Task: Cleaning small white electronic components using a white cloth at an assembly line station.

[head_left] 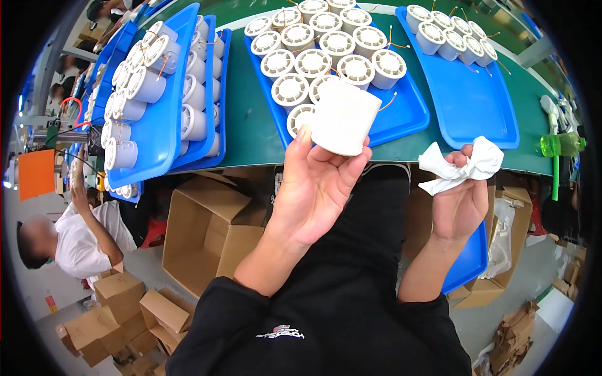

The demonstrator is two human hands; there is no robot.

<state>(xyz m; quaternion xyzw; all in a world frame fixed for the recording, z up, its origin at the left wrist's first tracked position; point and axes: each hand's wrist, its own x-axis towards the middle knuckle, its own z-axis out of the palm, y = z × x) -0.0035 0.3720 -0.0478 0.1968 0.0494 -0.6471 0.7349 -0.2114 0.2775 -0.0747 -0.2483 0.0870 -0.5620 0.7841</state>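
Observation:
My left hand (320, 188) grips a white cylindrical plastic housing (347, 117), tilted, its smooth side toward me and its wires showing at the right. It is held up in front of the middle blue tray (411, 109). Behind it, that tray carries several similar white housings (313, 62) with slotted round tops and thin wires. Off to the right, my right hand (461, 200) is closed on a crumpled white cloth (464, 168), which sticks out on both sides of the fingers. The cloth and the held housing are apart.
At the left, stacked blue trays (153, 141) hold more housings. Another blue tray (480, 103) at the right has housings at its far end. A green bottle (561, 145) stands on the green table (244, 135). Open cardboard boxes (207, 229) sit below; a person (94, 232) works at left.

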